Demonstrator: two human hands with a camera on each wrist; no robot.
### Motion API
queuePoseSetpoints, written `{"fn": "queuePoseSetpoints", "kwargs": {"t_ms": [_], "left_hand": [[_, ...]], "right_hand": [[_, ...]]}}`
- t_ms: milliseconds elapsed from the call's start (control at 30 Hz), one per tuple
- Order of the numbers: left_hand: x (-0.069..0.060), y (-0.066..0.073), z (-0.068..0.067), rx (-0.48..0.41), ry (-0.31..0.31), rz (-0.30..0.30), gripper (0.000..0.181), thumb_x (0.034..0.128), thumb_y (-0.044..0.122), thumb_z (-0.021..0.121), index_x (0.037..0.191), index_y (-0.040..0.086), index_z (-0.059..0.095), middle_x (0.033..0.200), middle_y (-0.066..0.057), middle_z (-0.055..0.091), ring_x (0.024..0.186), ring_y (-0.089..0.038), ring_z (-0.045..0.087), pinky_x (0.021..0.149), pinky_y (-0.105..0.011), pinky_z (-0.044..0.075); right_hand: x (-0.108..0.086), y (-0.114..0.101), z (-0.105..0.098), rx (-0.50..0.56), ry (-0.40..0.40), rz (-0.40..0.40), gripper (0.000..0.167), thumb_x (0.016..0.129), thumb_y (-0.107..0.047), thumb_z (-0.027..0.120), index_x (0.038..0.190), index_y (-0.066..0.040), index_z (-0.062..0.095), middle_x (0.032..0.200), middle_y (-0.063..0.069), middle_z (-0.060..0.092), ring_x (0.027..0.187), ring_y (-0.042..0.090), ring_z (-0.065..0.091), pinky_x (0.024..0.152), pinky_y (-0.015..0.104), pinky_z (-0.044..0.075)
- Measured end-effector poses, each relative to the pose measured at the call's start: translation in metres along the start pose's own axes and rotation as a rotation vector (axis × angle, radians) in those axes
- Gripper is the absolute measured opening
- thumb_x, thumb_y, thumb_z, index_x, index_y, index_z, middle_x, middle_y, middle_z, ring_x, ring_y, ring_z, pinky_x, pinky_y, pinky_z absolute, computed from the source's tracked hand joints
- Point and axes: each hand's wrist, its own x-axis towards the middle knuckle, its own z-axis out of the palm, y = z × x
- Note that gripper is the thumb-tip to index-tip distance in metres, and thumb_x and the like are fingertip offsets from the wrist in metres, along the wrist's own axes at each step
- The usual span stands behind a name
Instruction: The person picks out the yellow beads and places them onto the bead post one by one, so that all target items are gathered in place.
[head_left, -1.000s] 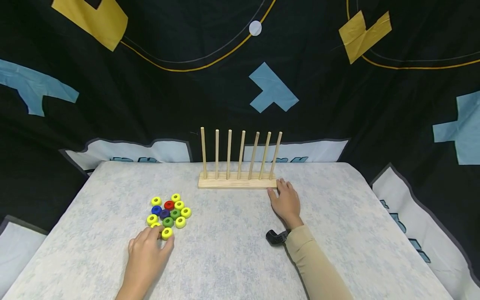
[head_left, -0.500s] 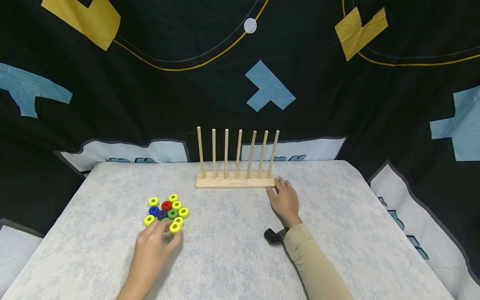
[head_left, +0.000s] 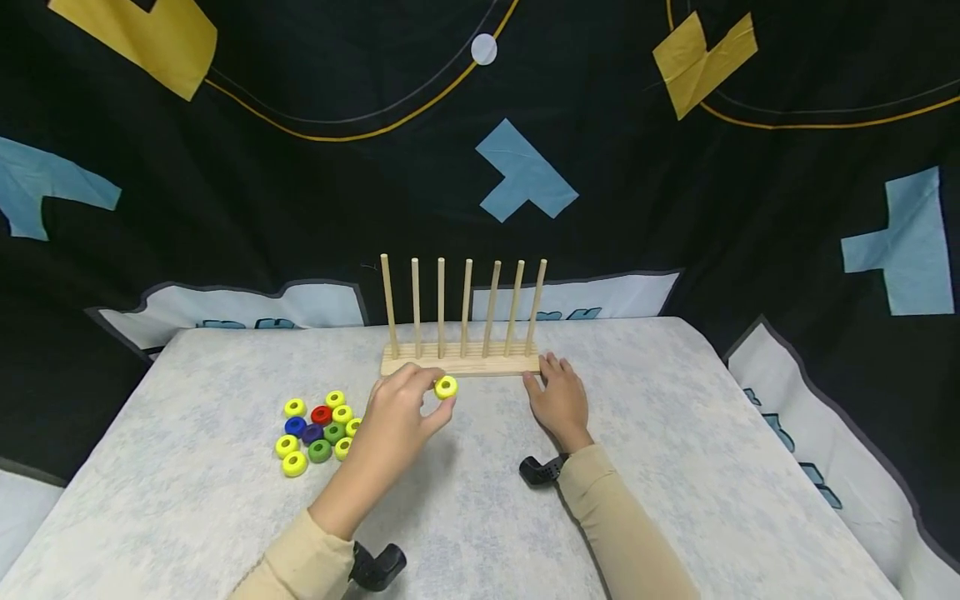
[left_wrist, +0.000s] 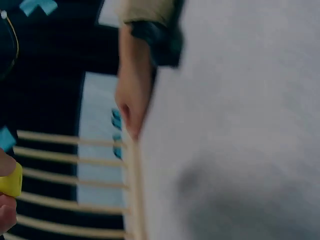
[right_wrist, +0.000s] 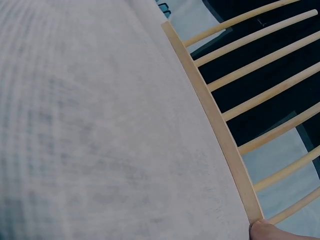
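My left hand (head_left: 401,412) pinches a yellow ring (head_left: 446,387) between thumb and fingertips. It is raised above the table, in front of a wooden peg rack (head_left: 461,365) with several upright pegs. In the left wrist view the yellow ring (left_wrist: 12,181) shows at the left edge beside part of the hand. My right hand (head_left: 558,404) holds the rack's right end, thumb at the front edge and fingers along the side. In the right wrist view only its thumb (right_wrist: 272,232) shows, against the end of the rack base (right_wrist: 220,125). All the pegs are bare.
Left of the left forearm lies a cluster of loose rings: several yellow, one red ring (head_left: 321,415), one blue ring (head_left: 296,427), one purple ring (head_left: 312,433) and two green, including a green ring (head_left: 319,451). A dark printed cloth (head_left: 337,208) hangs behind the table (head_left: 480,517).
My left hand has lifted the yellow ring from the cluster's near side and carried it right and forward to the rack. The right hand stays at the rack's end. The head view has shifted slightly.
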Motion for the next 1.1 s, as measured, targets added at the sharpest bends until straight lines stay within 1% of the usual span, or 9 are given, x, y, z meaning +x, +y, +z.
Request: {"fn": "queuePoseSetpoints", "kwargs": {"t_ms": [133, 200, 300, 433, 600, 700, 867, 967, 1100], "left_hand": [[0.029, 0.019, 0.006, -0.019, -0.044, 0.043, 0.029, 0.0855, 0.017, 0.078, 0.110, 0.004, 0.072, 0.100, -0.008, 0.070, 0.093, -0.023, 0.068, 0.082, -0.042, 0.056], [0.043, 0.026, 0.009, -0.025, -0.064, 0.064, 0.028, 0.0873, 0.018, 0.076, 0.111, 0.003, 0.072, 0.101, -0.009, 0.069, 0.094, -0.025, 0.068, 0.084, -0.044, 0.055], [0.065, 0.035, 0.014, -0.051, -0.100, 0.080, 0.027, 0.0889, 0.018, 0.074, 0.111, 0.003, 0.072, 0.100, -0.009, 0.069, 0.091, -0.024, 0.067, 0.083, -0.043, 0.055], [0.093, 0.045, 0.017, -0.094, -0.149, 0.068, 0.029, 0.0902, 0.019, 0.073, 0.115, 0.004, 0.072, 0.102, -0.008, 0.068, 0.094, -0.021, 0.066, 0.081, -0.040, 0.052], [0.123, 0.056, 0.021, -0.105, -0.183, 0.058, 0.032, 0.0923, 0.021, 0.071, 0.120, 0.004, 0.069, 0.110, -0.009, 0.068, 0.108, -0.023, 0.065, 0.093, -0.044, 0.050], [0.137, 0.060, 0.025, -0.093, -0.194, 0.048, 0.034, 0.0934, 0.022, 0.070, 0.123, 0.004, 0.067, 0.115, -0.010, 0.067, 0.111, -0.024, 0.064, 0.095, -0.042, 0.050], [0.154, 0.064, 0.034, -0.056, -0.192, 0.040, 0.037, 0.0935, 0.023, 0.070, 0.126, 0.006, 0.066, 0.116, -0.010, 0.066, 0.105, -0.023, 0.063, 0.089, -0.037, 0.050], [0.163, 0.066, 0.039, -0.023, -0.180, 0.050, 0.037, 0.0945, 0.025, 0.069, 0.127, 0.006, 0.065, 0.117, -0.010, 0.066, 0.107, -0.023, 0.063, 0.091, -0.037, 0.050], [0.173, 0.068, 0.044, -0.008, -0.172, 0.041, 0.038, 0.0969, 0.026, 0.065, 0.129, 0.006, 0.063, 0.122, -0.011, 0.064, 0.113, -0.024, 0.061, 0.096, -0.039, 0.049]], "right_hand": [[0.002, 0.001, 0.001, -0.014, 0.011, -0.004, 0.057, 0.101, -0.046, 0.050, 0.149, -0.016, 0.046, 0.157, 0.010, 0.042, 0.148, 0.034, 0.032, 0.121, 0.054, 0.030], [0.003, 0.002, 0.002, -0.023, 0.010, -0.001, 0.057, 0.101, -0.046, 0.050, 0.149, -0.016, 0.046, 0.157, 0.010, 0.042, 0.148, 0.034, 0.032, 0.121, 0.054, 0.029], [0.003, 0.002, 0.004, -0.046, -0.008, 0.006, 0.058, 0.102, -0.048, 0.047, 0.150, -0.016, 0.045, 0.158, 0.009, 0.040, 0.149, 0.034, 0.030, 0.122, 0.054, 0.028], [0.003, 0.003, 0.004, -0.059, -0.019, 0.016, 0.058, 0.102, -0.049, 0.046, 0.150, -0.017, 0.045, 0.158, 0.008, 0.040, 0.150, 0.033, 0.030, 0.122, 0.053, 0.028], [0.003, 0.003, 0.003, -0.067, 0.004, 0.005, 0.056, 0.102, -0.047, 0.047, 0.149, -0.017, 0.046, 0.157, 0.009, 0.042, 0.149, 0.033, 0.032, 0.122, 0.053, 0.029], [0.003, 0.002, 0.002, -0.071, 0.006, 0.006, 0.056, 0.102, -0.047, 0.047, 0.150, -0.018, 0.046, 0.157, 0.009, 0.042, 0.149, 0.033, 0.032, 0.122, 0.052, 0.029], [0.003, 0.001, 0.002, -0.052, -0.006, -0.002, 0.055, 0.102, -0.048, 0.046, 0.151, -0.021, 0.044, 0.158, 0.008, 0.040, 0.149, 0.033, 0.031, 0.123, 0.052, 0.027], [0.003, 0.000, 0.003, -0.048, -0.013, -0.002, 0.055, 0.103, -0.047, 0.046, 0.151, -0.021, 0.043, 0.158, 0.007, 0.039, 0.150, 0.032, 0.030, 0.123, 0.050, 0.027], [0.002, 0.001, 0.003, -0.054, -0.012, 0.005, 0.055, 0.103, -0.047, 0.046, 0.151, -0.019, 0.044, 0.158, 0.007, 0.039, 0.150, 0.031, 0.031, 0.123, 0.050, 0.028]]}}
